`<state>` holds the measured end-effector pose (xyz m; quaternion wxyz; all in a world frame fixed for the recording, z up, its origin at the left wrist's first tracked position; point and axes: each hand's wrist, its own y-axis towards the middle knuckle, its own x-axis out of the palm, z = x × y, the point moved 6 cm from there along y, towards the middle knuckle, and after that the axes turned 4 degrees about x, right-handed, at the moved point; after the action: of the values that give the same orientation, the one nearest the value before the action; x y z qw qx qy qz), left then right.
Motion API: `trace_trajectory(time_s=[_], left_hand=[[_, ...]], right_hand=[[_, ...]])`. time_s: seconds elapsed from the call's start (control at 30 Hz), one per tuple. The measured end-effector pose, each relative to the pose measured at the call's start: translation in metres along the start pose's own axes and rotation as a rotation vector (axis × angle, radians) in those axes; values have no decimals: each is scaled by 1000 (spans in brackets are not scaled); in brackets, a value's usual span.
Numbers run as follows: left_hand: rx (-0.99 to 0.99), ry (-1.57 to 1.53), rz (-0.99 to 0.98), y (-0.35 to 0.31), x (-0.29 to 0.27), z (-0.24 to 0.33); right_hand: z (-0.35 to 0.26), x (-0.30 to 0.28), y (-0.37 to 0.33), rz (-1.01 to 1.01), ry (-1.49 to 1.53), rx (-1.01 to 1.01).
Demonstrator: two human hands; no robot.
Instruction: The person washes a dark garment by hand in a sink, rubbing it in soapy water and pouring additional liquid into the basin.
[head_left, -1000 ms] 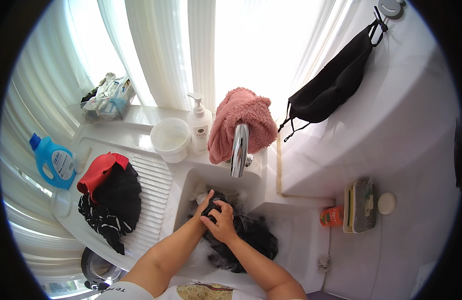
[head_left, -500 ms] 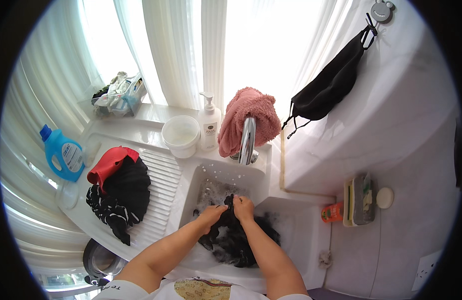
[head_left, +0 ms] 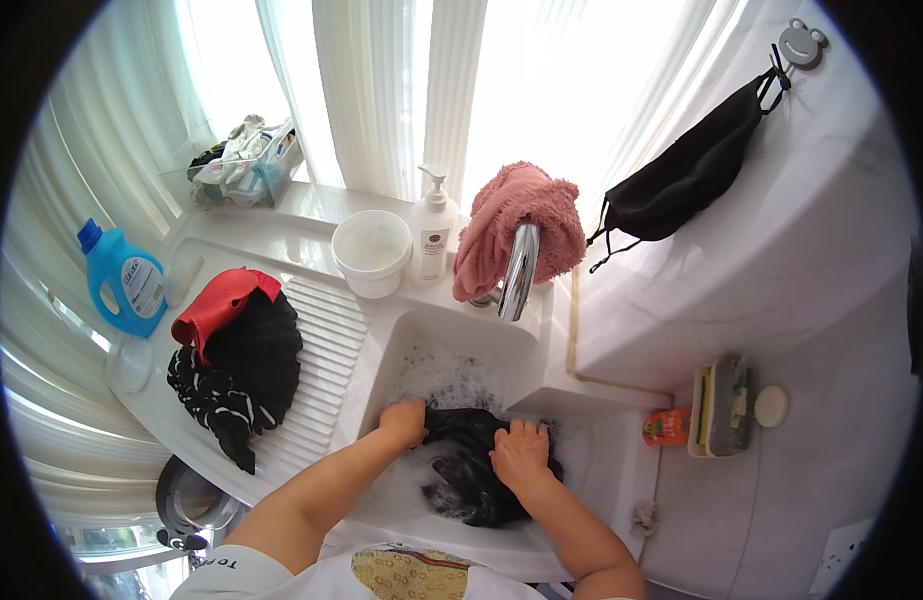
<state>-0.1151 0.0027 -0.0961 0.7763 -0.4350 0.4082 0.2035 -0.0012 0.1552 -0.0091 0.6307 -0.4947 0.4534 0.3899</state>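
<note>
A wet black garment (head_left: 473, 475) lies bunched in foamy water inside the white sink (head_left: 471, 332). My left hand (head_left: 405, 422) grips its left end, fingers closed round the cloth. Over on the garment's right side, my right hand (head_left: 521, 452) is closed on another part, knuckles up and fingers curled into the fabric. The two hands are apart, with black cloth stretched between them. Fingertips of both are partly hidden by the cloth and suds. Beyond them, the chrome faucet (head_left: 521, 268) stands over the sink's far edge, a fluffy pink towel (head_left: 511, 215) draped around it.
Red cloth (head_left: 216, 310) and black clothes (head_left: 261, 360) lie on the ribbed washboard (head_left: 326, 330) at left. Around it stand a blue detergent jug (head_left: 126, 280), white tub (head_left: 373, 255) and pump bottle (head_left: 433, 230). A black mask (head_left: 686, 170) and sponge holder (head_left: 721, 410) hang on the right wall.
My hands were close together, bunching the garment near the sink's middle. Now they have moved apart, left hand leftward, right hand rightward and lower, spreading the cloth. The view has shifted slightly.
</note>
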Motion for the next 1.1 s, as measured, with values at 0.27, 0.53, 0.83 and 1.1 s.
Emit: trace_trajectory(time_s=[0.27,0.53,0.83,1.1], left_hand=[[294,-866,81,-17,-83,16],[125,-751,379,-19,-102,-7],[72,-1778,11,-37,-87,30],[744,-736,552,-72,-147,45]], right_hand=[[-28,14,45,330,842,-32],[-16,-43,20,630,908,-142],[-21,-40,-6,505,878,-83],[-4,-48,25,-132,1642,-30]])
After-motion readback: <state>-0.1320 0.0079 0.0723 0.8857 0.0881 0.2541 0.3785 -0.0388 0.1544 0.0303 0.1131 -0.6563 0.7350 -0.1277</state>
